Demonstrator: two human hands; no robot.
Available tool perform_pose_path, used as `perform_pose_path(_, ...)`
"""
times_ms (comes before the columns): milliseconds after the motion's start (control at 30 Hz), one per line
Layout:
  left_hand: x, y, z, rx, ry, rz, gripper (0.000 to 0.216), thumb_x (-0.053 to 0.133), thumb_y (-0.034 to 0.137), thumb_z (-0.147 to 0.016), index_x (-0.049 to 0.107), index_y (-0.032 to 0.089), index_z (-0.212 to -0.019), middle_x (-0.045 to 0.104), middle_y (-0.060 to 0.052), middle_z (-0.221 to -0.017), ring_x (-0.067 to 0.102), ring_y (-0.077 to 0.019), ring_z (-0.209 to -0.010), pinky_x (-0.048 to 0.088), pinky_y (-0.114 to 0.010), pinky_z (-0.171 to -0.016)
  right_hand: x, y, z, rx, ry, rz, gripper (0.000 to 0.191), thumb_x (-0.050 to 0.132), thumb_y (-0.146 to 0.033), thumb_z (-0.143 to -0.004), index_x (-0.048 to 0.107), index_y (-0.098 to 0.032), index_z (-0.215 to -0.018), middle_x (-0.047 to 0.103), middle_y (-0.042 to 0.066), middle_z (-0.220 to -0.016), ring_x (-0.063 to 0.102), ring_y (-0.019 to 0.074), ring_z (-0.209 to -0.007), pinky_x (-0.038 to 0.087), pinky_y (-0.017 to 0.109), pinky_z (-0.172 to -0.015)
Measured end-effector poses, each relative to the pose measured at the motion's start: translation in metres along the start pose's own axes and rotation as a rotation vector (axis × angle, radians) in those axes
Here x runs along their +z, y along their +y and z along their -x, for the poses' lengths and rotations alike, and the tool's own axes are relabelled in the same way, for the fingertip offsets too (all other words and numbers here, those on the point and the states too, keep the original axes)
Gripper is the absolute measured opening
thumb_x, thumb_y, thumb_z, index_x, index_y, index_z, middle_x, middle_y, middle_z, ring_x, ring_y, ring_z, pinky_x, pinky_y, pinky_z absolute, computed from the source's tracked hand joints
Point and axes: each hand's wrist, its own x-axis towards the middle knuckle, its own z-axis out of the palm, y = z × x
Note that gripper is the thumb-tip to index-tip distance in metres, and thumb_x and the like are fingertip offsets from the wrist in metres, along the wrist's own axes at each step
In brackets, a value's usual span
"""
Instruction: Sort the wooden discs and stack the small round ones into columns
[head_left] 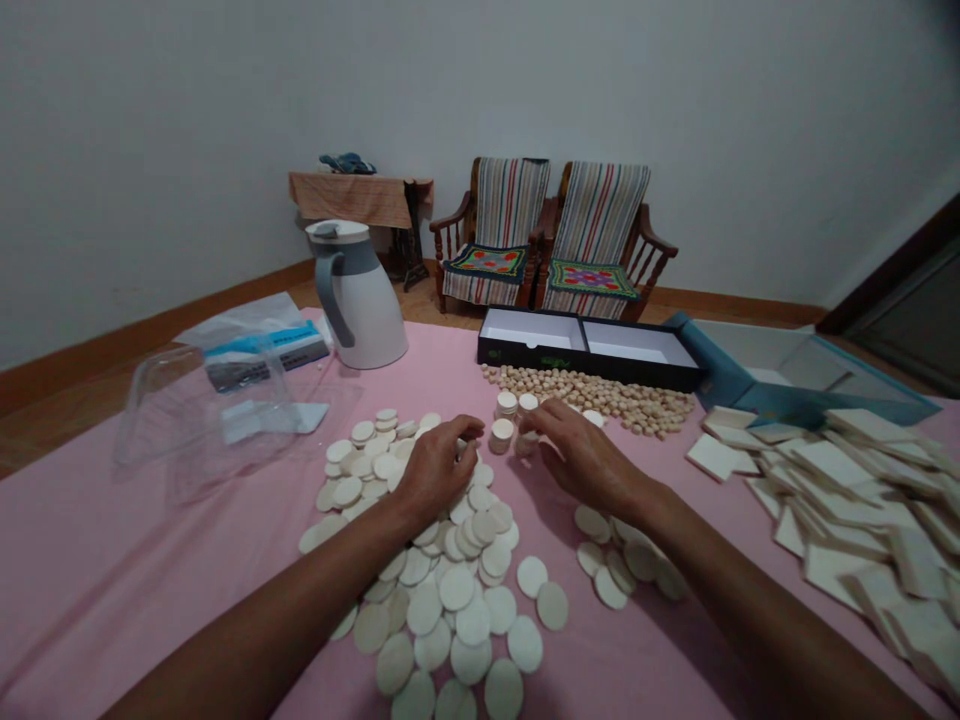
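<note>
My left hand [437, 467] rests on a spread of pale round wooden discs [450, 600], its fingers curled and thumb pinched to them by a disc at its tips. My right hand [581, 452] reaches toward small stacks of discs [510, 420] on the pink cloth, its fingers bent and closed around a stack I can only partly see. More discs [626, 570] lie under my right forearm.
A white jug [358, 295] stands at the back left beside clear plastic packaging [202, 410]. An open black box [589, 345] sits behind a heap of small wooden beads [600, 395]. Square wooden tiles [847, 500] pile at the right. Two striped chairs [551, 240] stand by the wall.
</note>
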Motion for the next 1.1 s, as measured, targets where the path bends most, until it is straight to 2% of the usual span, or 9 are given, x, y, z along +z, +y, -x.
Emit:
perform_pose_path(167,0.001,-0.001,0.0,-0.004,-0.005,-0.003,0.024,0.049,0.012,-0.079,0.062,0.02,-0.098,0.072,-0.003,-0.096,0.068,-0.017,-0.087,0.053,-0.03,-0.079,0.01,-0.029,0.018,0.001,-0.261,-0.088,0.021,0.05,-0.008,-0.079,0.057,-0.017,-0.096,0.057,0.007,-0.098,0.053,0.0176,-0.088,0.039,0.028,-0.073)
perform_pose_path(267,0.001,-0.002,0.0,-0.001,-0.008,-0.008,0.026,0.049,0.01,-0.078,0.061,0.02,-0.098,0.072,-0.003,-0.097,0.067,-0.0166,-0.088,0.052,-0.029,-0.081,0.023,-0.038,0.023,0.043,-0.305,-0.079,0.02,0.055,-0.015,-0.078,0.056,-0.017,-0.098,0.057,0.007,-0.096,0.052,0.0176,-0.084,0.039,0.028,-0.071)
perform_pose_path(367,0.001,-0.002,0.0,0.006,-0.007,-0.013,0.027,0.049,0.009,-0.077,0.061,0.02,-0.099,0.071,-0.003,-0.097,0.067,-0.0164,-0.088,0.052,-0.029,-0.082,0.035,-0.04,0.024,0.079,-0.278,-0.059,0.029,0.059,-0.018,-0.075,0.054,-0.017,-0.103,0.055,0.007,-0.1,0.051,0.0184,-0.087,0.039,0.029,-0.072)
perform_pose_path(500,0.001,-0.002,0.0,0.005,-0.01,-0.008,0.026,0.049,0.01,-0.078,0.061,0.02,-0.099,0.071,-0.003,-0.096,0.068,-0.0166,-0.088,0.053,-0.03,-0.081,0.044,-0.042,0.025,0.108,-0.254,-0.023,0.028,0.056,-0.022,-0.078,0.053,-0.017,-0.105,0.054,0.008,-0.1,0.051,0.02,-0.09,0.039,0.03,-0.073)
perform_pose_path(667,0.001,-0.004,0.0,0.012,-0.008,0.013,0.026,0.048,0.01,-0.078,0.061,0.02,-0.099,0.071,-0.003,-0.097,0.067,-0.0163,-0.089,0.052,-0.029,-0.081,0.039,-0.037,0.026,0.105,-0.203,-0.031,0.023,0.054,-0.019,-0.077,0.054,-0.017,-0.1,0.054,0.008,-0.098,0.051,0.0194,-0.086,0.04,0.03,-0.073)
perform_pose_path(733,0.001,-0.004,0.001,0.006,-0.01,0.014,0.027,0.049,0.009,-0.077,0.061,0.02,-0.099,0.071,-0.002,-0.096,0.067,-0.0162,-0.088,0.052,-0.029,-0.08,0.031,-0.029,0.024,0.088,-0.117,-0.06,0.023,0.054,-0.015,-0.074,0.054,-0.017,-0.097,0.055,0.007,-0.096,0.051,0.0192,-0.086,0.039,0.03,-0.073)
perform_pose_path(900,0.002,-0.005,0.0,-0.003,-0.011,0.007,0.026,0.049,0.01,-0.078,0.061,0.02,-0.099,0.071,-0.002,-0.095,0.067,-0.0163,-0.087,0.052,-0.029,-0.078,0.014,0.001,0.008,0.045,0.21,-0.082,0.027,0.052,-0.01,-0.072,0.053,-0.017,-0.098,0.056,0.006,-0.092,0.05,0.0197,-0.086,0.039,0.031,-0.076)
perform_pose_path(967,0.002,-0.005,0.0,-0.004,-0.007,-0.002,0.026,0.05,0.01,-0.078,0.061,0.021,-0.098,0.072,-0.002,-0.094,0.067,-0.0163,-0.087,0.052,-0.029,-0.078,0.011,0.01,0.0,0.048,0.248,-0.047,0.027,0.053,-0.011,-0.073,0.052,-0.017,-0.099,0.057,0.007,-0.091,0.05,0.0205,-0.085,0.038,0.031,-0.075)
perform_pose_path(1100,0.002,-0.004,0.0,-0.005,-0.009,-0.007,0.025,0.05,0.01,-0.078,0.062,0.021,-0.098,0.072,-0.002,-0.095,0.067,-0.0163,-0.087,0.052,-0.029,-0.079,0.016,0.023,-0.009,0.042,0.216,-0.006,0.032,0.051,-0.007,-0.07,0.053,-0.017,-0.1,0.058,0.007,-0.092,0.05,0.021,-0.086,0.038,0.031,-0.075)
